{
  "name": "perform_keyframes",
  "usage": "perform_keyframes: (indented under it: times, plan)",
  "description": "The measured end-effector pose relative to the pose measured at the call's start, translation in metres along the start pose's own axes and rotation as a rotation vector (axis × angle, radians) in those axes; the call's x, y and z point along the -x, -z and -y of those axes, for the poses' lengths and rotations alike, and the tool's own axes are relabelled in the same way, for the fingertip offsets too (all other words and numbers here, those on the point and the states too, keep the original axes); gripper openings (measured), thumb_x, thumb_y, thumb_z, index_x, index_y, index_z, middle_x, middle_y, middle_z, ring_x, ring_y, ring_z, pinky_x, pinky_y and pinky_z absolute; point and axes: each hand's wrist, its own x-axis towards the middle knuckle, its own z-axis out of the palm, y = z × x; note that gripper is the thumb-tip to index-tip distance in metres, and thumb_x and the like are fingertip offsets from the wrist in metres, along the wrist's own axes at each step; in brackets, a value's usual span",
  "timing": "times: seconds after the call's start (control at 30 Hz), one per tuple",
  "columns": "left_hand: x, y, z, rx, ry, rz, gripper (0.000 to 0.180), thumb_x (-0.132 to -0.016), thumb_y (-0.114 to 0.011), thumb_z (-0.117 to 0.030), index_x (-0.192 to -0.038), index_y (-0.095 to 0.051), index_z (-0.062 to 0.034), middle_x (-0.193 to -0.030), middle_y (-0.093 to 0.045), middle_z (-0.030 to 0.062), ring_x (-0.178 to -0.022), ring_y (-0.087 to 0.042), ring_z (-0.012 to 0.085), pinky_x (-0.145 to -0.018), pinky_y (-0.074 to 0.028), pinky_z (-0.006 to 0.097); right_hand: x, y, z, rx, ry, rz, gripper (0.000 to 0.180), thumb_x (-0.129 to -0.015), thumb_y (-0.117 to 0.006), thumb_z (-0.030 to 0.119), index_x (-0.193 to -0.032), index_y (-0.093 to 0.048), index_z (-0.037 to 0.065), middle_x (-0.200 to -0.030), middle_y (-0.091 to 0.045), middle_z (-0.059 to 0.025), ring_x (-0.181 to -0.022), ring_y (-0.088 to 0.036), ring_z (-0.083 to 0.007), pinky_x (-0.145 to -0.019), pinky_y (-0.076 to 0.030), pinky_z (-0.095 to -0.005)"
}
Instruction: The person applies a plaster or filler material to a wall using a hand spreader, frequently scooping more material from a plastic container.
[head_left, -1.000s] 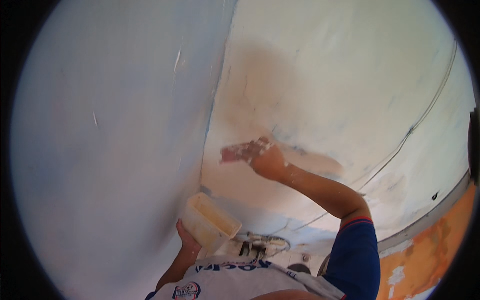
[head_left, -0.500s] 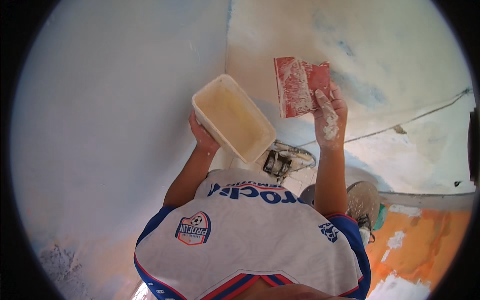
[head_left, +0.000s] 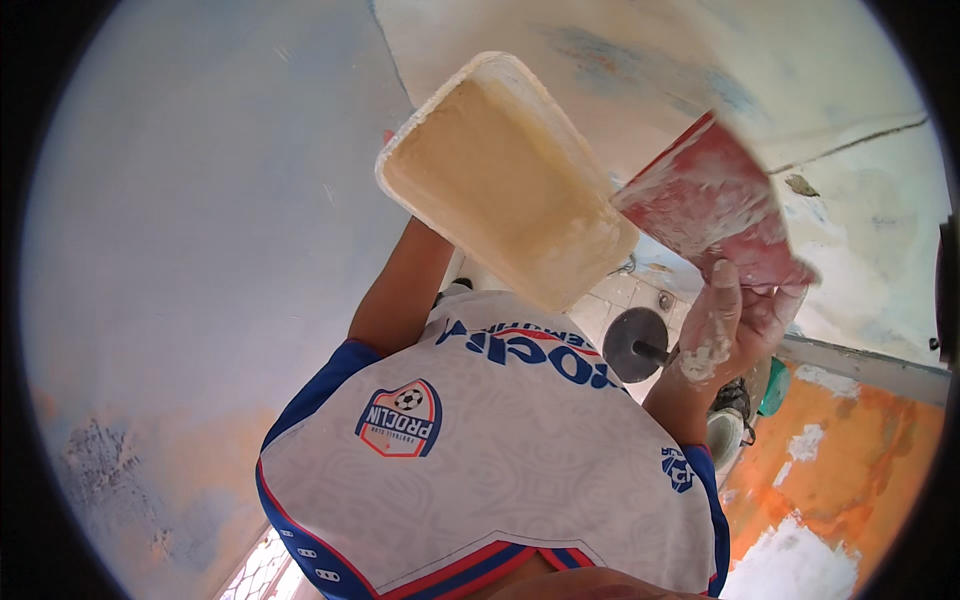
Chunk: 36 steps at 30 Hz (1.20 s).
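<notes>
My left hand [head_left: 388,135] is mostly hidden behind the tub [head_left: 530,110], bar a fingertip past its left edge. My red scraper [head_left: 715,195] is blurred; I can't tell whether its corner touches the tub's right edge.

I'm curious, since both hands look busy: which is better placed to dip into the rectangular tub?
Probably the right hand: it holds the red spreader, with a corner apparently at the rim of the tub, which the left hand supports.

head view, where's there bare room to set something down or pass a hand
Bare floor tiles show narrowly between the tub and the black disc. A hand might pass left of the tub, by the pale wall; depth is unclear. Crowded: the tub's right rim, which the red scraper meets in view.
</notes>
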Motion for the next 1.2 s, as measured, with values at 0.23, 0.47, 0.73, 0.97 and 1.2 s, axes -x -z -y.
perform_keyframes:
  times: [0.23, 0.47, 0.73, 0.97, 1.2]
  plan:
    - [0.025, -0.056, 0.031, -0.126, -0.217, -0.089, 0.088, -0.089, -0.041, -0.071, -0.151, -0.042, -0.0081, -0.144, -0.053, 0.0132, -0.132, -0.054, 0.0309, -0.107, -0.049, 0.048, 0.001, 0.030, 0.001, 0.334, -0.006, 0.183, 0.019, -0.085, -0.075, -0.008, -0.100, -0.067, -0.002, -0.090, -0.072, -0.0130, -0.085, -0.069, -0.0211, -0.077, -0.054, -0.0298]
    - [0.032, -0.089, 0.064, -0.184, -0.331, -0.108, 0.094, -0.085, -0.047, -0.073, -0.151, -0.040, -0.0063, -0.143, -0.053, 0.0145, -0.130, -0.055, 0.0307, -0.106, -0.050, 0.047, -0.006, 0.063, -0.002, 0.641, -0.030, 0.434, 0.020, -0.084, -0.080, -0.003, -0.100, -0.071, -0.008, -0.089, -0.075, -0.0142, -0.078, -0.072, -0.0181, -0.073, -0.056, -0.0286]
    - [0.045, -0.110, 0.089, -0.196, -0.324, -0.059, 0.101, -0.080, -0.053, -0.076, -0.150, -0.038, -0.0042, -0.140, -0.053, 0.0159, -0.129, -0.055, 0.0306, -0.105, -0.051, 0.047, -0.001, 0.089, -0.012, 0.609, -0.081, 0.491, 0.017, -0.087, -0.079, 0.000, -0.101, -0.072, -0.006, -0.090, -0.076, -0.0138, -0.081, -0.074, -0.0179, -0.073, -0.059, -0.0294]
    - [0.053, -0.112, 0.099, -0.159, -0.276, 0.066, 0.106, -0.075, -0.062, -0.076, -0.149, -0.037, -0.0034, -0.137, -0.053, 0.0164, -0.127, -0.056, 0.0305, -0.103, -0.051, 0.046, 0.003, 0.105, -0.014, 0.623, -0.079, 0.501, 0.015, -0.088, -0.078, 0.010, -0.098, -0.072, 0.000, -0.085, -0.072, -0.0161, -0.074, -0.071, -0.0296, -0.065, -0.054, -0.0364]
    - [0.054, -0.109, 0.109, -0.121, -0.265, 0.218, 0.114, -0.075, -0.057, -0.090, -0.150, -0.044, -0.0049, -0.149, -0.046, 0.0243, -0.131, -0.053, 0.0385, -0.107, -0.049, 0.054, 0.005, 0.116, -0.013, 0.534, -0.228, 0.576, 0.016, -0.089, -0.076, 0.011, -0.098, -0.070, 0.000, -0.081, -0.071, -0.0168, -0.070, -0.069, -0.0309, -0.063, -0.053, -0.0358]
